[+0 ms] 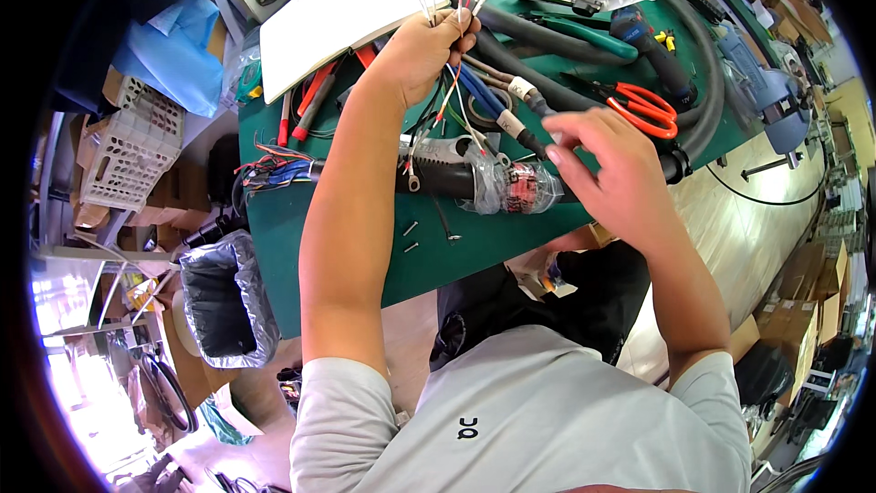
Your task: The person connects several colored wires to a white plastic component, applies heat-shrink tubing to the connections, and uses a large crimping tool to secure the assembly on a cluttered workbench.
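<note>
Thin white wires with red tips point(460, 4), upper centre of frame, clenched in left hand point(427, 53). Right hand point(613, 162), centre right: fingers parted, grasping nothing visible; contact with blue cable's black sleeved end point(531, 141) unclear. Probably best: light pinch below tips, strands uncrossed above dark green tabletop point(278, 251).

At top centre, your left hand point(431, 47) grips red-tipped wires point(460, 2); right of centre, your open right hand point(610, 164) is near blue wires point(484, 93).
</note>
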{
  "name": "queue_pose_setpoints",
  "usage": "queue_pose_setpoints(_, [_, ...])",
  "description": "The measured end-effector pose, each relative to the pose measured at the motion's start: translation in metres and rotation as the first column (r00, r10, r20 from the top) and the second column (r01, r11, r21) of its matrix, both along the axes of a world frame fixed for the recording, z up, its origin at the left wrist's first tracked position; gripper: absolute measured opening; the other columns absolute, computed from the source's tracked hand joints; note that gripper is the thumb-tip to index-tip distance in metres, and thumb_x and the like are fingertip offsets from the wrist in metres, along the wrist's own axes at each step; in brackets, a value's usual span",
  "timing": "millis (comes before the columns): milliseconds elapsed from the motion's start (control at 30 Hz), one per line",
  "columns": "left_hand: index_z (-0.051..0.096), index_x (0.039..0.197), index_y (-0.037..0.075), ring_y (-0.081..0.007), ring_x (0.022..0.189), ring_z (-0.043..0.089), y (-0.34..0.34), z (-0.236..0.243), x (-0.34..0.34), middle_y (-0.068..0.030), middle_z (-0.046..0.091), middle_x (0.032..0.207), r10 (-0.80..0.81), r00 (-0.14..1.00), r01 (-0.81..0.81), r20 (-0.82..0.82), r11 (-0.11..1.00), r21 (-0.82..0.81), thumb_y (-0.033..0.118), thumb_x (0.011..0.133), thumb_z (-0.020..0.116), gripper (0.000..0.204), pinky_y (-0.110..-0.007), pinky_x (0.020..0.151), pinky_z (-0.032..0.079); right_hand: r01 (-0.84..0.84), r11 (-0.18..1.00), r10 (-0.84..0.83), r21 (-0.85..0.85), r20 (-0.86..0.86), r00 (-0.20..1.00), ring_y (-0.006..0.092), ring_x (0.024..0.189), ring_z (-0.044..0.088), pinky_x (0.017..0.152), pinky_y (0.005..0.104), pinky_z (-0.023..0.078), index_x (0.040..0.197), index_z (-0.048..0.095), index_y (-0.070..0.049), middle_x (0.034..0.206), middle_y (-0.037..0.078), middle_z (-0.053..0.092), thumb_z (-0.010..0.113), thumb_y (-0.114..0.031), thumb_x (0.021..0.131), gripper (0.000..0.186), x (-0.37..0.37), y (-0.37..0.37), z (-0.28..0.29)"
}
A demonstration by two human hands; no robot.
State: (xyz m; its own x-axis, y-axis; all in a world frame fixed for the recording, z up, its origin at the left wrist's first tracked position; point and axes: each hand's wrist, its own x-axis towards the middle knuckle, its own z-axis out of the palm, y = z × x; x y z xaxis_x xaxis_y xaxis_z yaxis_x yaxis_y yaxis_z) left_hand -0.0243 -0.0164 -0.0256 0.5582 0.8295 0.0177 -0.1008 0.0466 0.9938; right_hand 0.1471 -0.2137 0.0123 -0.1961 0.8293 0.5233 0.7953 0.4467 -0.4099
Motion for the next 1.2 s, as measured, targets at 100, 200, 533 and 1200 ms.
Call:
queue_pose_setpoints(100, [0.058,0.091,0.004,-0.0074,0.067,0.042,0.003,0.001,-0.002,0.0006,0.051,0.077,-0.001,0.999,0.002,0.040,1.000,-0.024,0.023,0.099,0.050,0.022,-0.020,0.060,0.036,-0.068,0.997,0.066,0.023,0.064,0.996,0.0262,0.079,0.059,0.067,0.0361,0.048,0.092,0.064,-0.008,0.082,0.007,0.061,0.067,-0.010,0.080,0.013,-0.008,0.029,0.000])
queue_pose_setpoints(200, [0.059,0.094,0.001,-0.0068,0.067,0.044,0.006,0.002,-0.005,-0.0001,0.052,0.078,-0.011,0.997,0.016,0.076,0.997,-0.069,0.023,0.099,0.051,0.024,-0.019,0.061,0.038,-0.176,0.984,0.177,-0.020,0.174,0.969,0.0258,0.082,0.059,0.070,0.0356,0.050,0.088,0.066,-0.010,0.080,0.006,0.061,0.066,-0.011,0.078,0.010,-0.016,0.054,-0.003])
queue_pose_setpoints(533, [0.058,0.096,0.000,-0.0079,0.065,0.042,0.007,0.005,-0.008,-0.0010,0.053,0.078,0.008,0.992,0.012,0.129,0.988,-0.155,0.024,0.099,0.051,0.026,-0.020,0.062,0.039,-0.424,0.901,0.415,-0.096,0.479,0.773,0.0225,0.084,0.063,0.070,0.0354,0.051,0.079,0.064,-0.009,0.078,0.005,0.063,0.057,-0.014,0.079,0.008,-0.062,0.099,-0.027])
queue_pose_setpoints(1200, [0.058,0.095,0.003,-0.0061,0.065,0.040,0.007,0.001,-0.002,0.0014,0.051,0.077,0.051,0.991,-0.037,0.123,0.993,-0.116,0.026,0.098,0.052,0.024,-0.018,0.061,0.037,-0.250,0.929,0.093,-0.274,-0.480,0.872,0.0060,0.069,0.052,0.062,0.0208,0.043,0.096,0.063,-0.001,0.078,0.001,0.061,0.061,-0.007,0.088,0.010,0.027,0.112,-0.021])
